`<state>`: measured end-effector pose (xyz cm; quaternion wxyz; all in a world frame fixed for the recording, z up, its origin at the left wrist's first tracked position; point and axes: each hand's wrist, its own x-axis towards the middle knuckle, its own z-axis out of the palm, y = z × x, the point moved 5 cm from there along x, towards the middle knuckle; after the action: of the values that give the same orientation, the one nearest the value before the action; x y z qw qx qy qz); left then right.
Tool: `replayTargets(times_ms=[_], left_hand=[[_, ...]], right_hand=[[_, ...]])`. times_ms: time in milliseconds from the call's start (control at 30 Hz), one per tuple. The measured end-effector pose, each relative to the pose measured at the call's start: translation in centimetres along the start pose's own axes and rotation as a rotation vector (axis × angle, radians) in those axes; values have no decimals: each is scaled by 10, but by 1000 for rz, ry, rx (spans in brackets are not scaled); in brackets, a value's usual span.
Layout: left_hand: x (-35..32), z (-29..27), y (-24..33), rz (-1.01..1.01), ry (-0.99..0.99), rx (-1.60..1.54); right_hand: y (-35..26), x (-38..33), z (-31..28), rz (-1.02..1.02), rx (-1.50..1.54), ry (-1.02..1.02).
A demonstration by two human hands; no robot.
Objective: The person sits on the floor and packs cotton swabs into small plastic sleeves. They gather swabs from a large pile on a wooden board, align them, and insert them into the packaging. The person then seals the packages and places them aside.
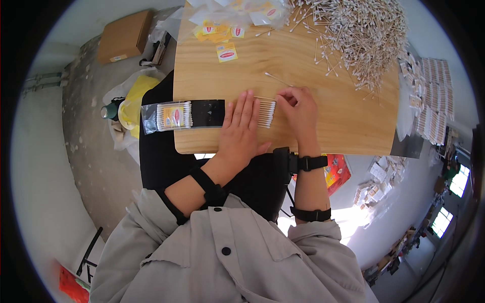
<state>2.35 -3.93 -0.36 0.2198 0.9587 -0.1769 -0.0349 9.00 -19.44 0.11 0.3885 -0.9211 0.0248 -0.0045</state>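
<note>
My left hand (239,129) lies flat with its fingers stretched out over a row of cotton swabs (267,115), hiding the row's left part. White tips stick out to the right of my fingers. Beside the row's top right end, my right hand (299,108) is closed in a pinch on a cotton swab, mostly hidden by the fingers. Another single swab (277,79) slants on the table and reaches that hand's upper edge. Left of my left hand, a clear bag (150,118) of swabs with a yellow card (174,116) rests on a black strip (208,112).
A large heap of loose swabs (361,40) covers the wooden table's (202,76) far right. Yellow cards (227,52) and clear plastic bags (242,12) lie at the far left. Packed bundles (435,91) are stacked beyond the right edge. A cardboard box (125,36) stands on the floor.
</note>
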Motion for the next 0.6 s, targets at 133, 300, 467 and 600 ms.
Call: replayTargets(times_ms=[133,300,467,600], left_hand=[[2,-1,2,-4,-17,26],[0,-1,-2,13,-1,-3],[-1,-5,-6,5,5,-17],[-7,-9,-20,-17,33,30]], right_hand=[[6,4,0,26,74,121],[-1,-4,2,-26,3,37],[7,-13,5,58,378,324],[-17,-34,53,-4,769,268]])
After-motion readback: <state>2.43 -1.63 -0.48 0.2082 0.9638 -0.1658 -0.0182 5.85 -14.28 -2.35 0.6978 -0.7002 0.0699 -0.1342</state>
